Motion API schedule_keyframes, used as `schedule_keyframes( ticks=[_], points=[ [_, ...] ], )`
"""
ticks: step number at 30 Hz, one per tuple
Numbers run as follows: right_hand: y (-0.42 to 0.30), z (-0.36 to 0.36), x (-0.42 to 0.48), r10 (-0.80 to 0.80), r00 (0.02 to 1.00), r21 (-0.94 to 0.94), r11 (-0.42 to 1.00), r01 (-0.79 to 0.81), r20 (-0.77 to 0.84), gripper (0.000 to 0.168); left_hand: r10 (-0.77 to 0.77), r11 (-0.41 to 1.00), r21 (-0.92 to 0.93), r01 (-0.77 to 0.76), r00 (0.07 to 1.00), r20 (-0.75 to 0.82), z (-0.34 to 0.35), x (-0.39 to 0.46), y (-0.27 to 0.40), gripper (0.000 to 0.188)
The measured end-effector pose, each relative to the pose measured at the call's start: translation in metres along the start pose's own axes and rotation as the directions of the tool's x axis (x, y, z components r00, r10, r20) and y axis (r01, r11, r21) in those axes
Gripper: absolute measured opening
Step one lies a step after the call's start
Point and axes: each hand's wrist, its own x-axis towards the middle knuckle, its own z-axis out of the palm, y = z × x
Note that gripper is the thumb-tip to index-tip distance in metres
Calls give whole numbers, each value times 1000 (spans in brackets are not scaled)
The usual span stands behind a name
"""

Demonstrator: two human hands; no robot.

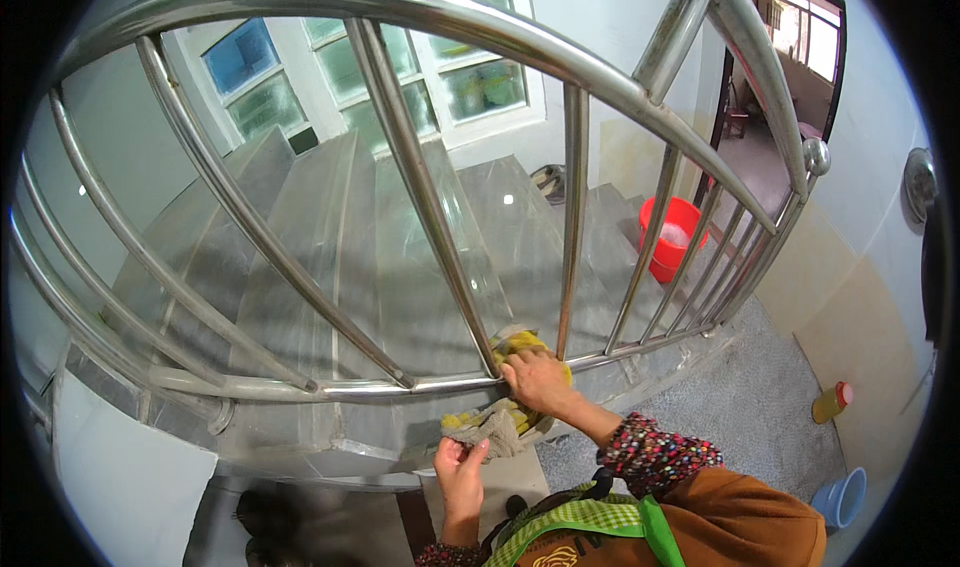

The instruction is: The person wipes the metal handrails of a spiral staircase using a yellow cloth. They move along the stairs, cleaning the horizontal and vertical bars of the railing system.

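A yellow and grey cloth [491, 426] is wrapped around the bottom rail [367, 388] of a stainless steel stair railing. My right hand [538, 378] presses the cloth onto the rail, between two upright bars, with its fingers over the far side. Below the rail, my left hand [460, 473] pinches the cloth's hanging end between thumb and fingers. The curved steel handrail [450, 4] arches across the top of the view. Behind the bars rise grey stone steps [405, 267].
A red bucket [664, 248] with foamy water stands beyond the bars at the right. A blue bucket [844, 498] and a yellow jar with a red lid [831, 403] stand by the right wall. An open doorway [780, 79] is at the upper right, frosted windows [360, 57] at the top.
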Motion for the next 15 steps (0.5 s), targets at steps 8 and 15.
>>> schedule_keyframes(
  ticks=[8, 15],
  points=[
    [18, 2, -10, -136, 982, -18, 991, 135, -130, 7, 39, 999, -26, -42, 996, -86, -29, -8, -7, 24],
    [-46, -50, -47, 129, 990, 562, 823, -81, -47, 12, 92, 993, -55, -104, 978, -185, -38, -8, 5, 21]
  ],
)
